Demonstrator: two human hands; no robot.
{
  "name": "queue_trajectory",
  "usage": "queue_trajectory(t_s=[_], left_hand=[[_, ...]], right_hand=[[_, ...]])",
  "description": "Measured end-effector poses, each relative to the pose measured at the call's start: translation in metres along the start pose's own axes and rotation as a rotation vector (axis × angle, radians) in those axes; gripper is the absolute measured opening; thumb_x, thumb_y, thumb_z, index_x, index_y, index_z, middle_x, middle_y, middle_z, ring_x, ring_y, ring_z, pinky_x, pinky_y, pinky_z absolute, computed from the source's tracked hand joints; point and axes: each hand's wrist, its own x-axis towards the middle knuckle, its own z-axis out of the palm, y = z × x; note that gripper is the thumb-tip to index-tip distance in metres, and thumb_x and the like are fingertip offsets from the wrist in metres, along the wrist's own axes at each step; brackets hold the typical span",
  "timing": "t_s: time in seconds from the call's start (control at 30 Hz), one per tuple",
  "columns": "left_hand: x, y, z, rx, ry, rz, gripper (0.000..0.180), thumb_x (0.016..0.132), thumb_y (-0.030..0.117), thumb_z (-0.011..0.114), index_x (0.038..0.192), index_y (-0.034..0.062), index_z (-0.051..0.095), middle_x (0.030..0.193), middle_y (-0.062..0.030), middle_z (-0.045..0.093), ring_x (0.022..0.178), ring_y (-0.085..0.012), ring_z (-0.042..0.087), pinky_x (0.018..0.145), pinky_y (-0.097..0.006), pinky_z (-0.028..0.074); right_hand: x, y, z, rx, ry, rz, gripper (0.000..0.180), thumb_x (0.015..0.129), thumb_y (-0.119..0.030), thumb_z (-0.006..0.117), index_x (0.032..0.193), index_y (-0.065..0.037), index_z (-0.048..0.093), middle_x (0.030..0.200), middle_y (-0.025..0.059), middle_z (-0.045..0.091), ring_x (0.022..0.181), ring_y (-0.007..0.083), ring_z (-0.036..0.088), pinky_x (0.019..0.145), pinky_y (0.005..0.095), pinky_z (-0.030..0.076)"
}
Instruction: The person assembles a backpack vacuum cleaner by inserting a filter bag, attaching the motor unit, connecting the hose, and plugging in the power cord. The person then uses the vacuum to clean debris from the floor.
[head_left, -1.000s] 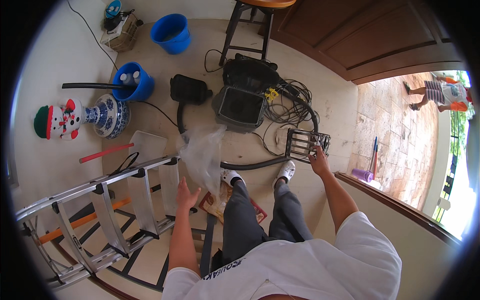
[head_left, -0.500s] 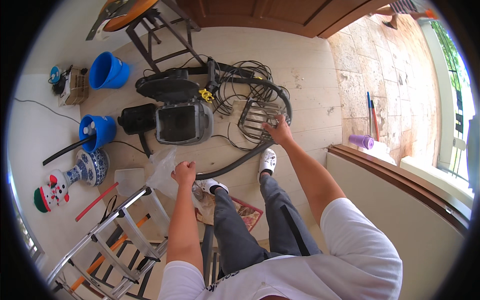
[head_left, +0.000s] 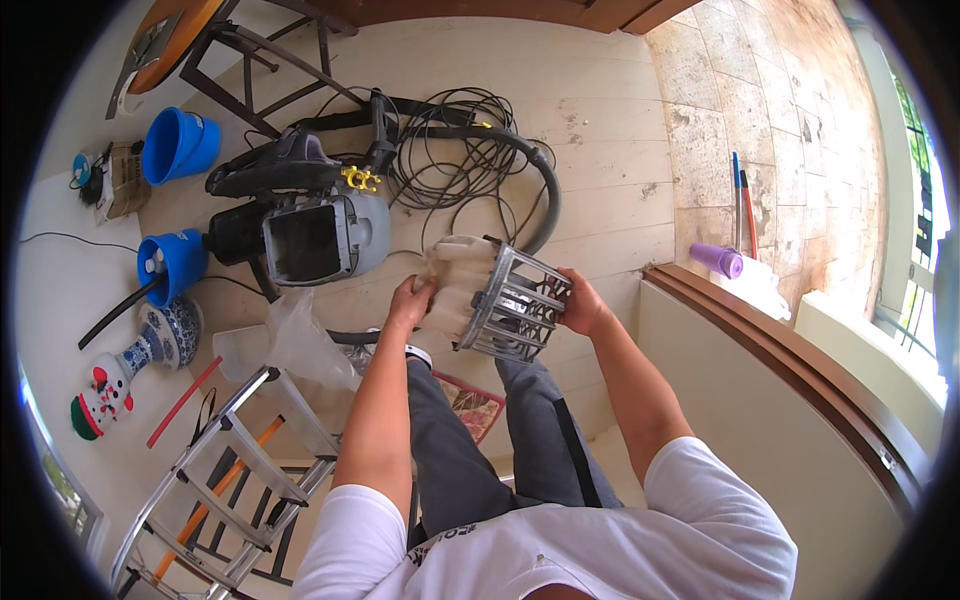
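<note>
A grey slatted filter cage (head_left: 512, 300) with a dusty beige cloth filter (head_left: 455, 285) on one side hangs in the air above my legs. My right hand (head_left: 583, 303) grips the cage's right side, and my left hand (head_left: 408, 303) is closed on the edge of the cloth filter. Ahead and to the left, an open vacuum cleaner body (head_left: 372, 240) lies on the floor, its dark inside showing. Its black lid (head_left: 275, 165) is swung back, with a yellow latch piece (head_left: 360, 179) beside it. A grey hose (head_left: 550, 195) curves past the cage, partly hidden behind it.
Coiled black cable (head_left: 450, 150) lies beyond the cage. Blue buckets (head_left: 180, 145), a blue-and-white vase (head_left: 172, 335) and a snowman figure (head_left: 100, 400) stand along the left wall. An aluminium ladder (head_left: 240, 450) is at lower left, a stool (head_left: 270, 65) at far left, a low wall (head_left: 760, 390) on the right.
The filter cage has come up off the floor in my right hand toward my body. My left hand has left the plastic bag and taken hold of the cloth filter.
</note>
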Motion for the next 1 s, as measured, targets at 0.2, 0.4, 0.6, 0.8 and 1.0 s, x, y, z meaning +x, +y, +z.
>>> queue_trajectory(t_s=[0.2,0.4,0.6,0.8,1.0], left_hand=[[-0.053,0.037,-0.015,-0.846,-0.234,0.165,0.023,0.087,0.025,0.062,0.099,0.0049,0.064,0.095,-0.0032,0.066,0.086,-0.0121,0.061,0.079,-0.027,0.047],[-0.086,0.044,-0.051,-0.98,-0.409,0.032,0.031,0.087,0.029,0.061,0.104,0.0036,0.062,0.1,-0.0044,0.065,0.095,-0.0134,0.059,0.083,-0.028,0.046],[-0.14,0.051,-0.038,0.14,-0.112,0.807,0.032,0.085,0.032,0.061,0.095,0.0024,0.068,0.124,-0.0148,0.053,0.102,-0.0265,0.056,0.087,-0.033,0.043],[-0.198,0.049,-0.036,0.133,0.049,0.926,0.026,0.085,0.021,0.06,0.102,0.0025,0.063,0.119,-0.0181,0.055,0.095,-0.0279,0.06,0.082,-0.036,0.046],[-0.209,0.04,-0.061,-0.278,0.223,0.707,0.046,0.083,0.021,0.065,0.12,0.0012,0.046,0.106,-0.011,0.059,0.069,-0.0156,0.06,0.063,-0.027,0.048]], right_hand=[[-0.001,0.019,0.005,0.017,0.074,-0.116,0.022,0.08,-0.039,0.048,0.086,-0.018,0.054,0.067,-0.0029,0.049,0.061,0.0106,0.045,0.06,0.0281,0.036],[0.017,0.029,0.039,0.08,0.008,-0.275,0.026,0.079,-0.039,0.05,0.09,-0.016,0.054,0.067,-0.0011,0.05,0.06,0.0115,0.046,0.057,0.0288,0.038],[0.025,0.034,0.087,0.073,-0.065,-0.245,0.031,0.077,-0.042,0.051,0.09,-0.014,0.055,0.073,0.0011,0.053,0.069,0.0154,0.05,0.062,0.0312,0.04],[-0.008,0.051,0.135,0.069,-0.202,-0.252,0.053,0.074,-0.049,0.047,0.105,-0.009,0.06,0.099,0.0122,0.064,0.093,0.0298,0.058,0.087,0.0414,0.045],[-0.013,0.069,0.153,0.001,-0.17,-0.169,0.059,0.072,-0.05,0.046,0.109,-0.007,0.061,0.108,0.0141,0.063,0.1,0.0333,0.056,0.094,0.0435,0.041]])
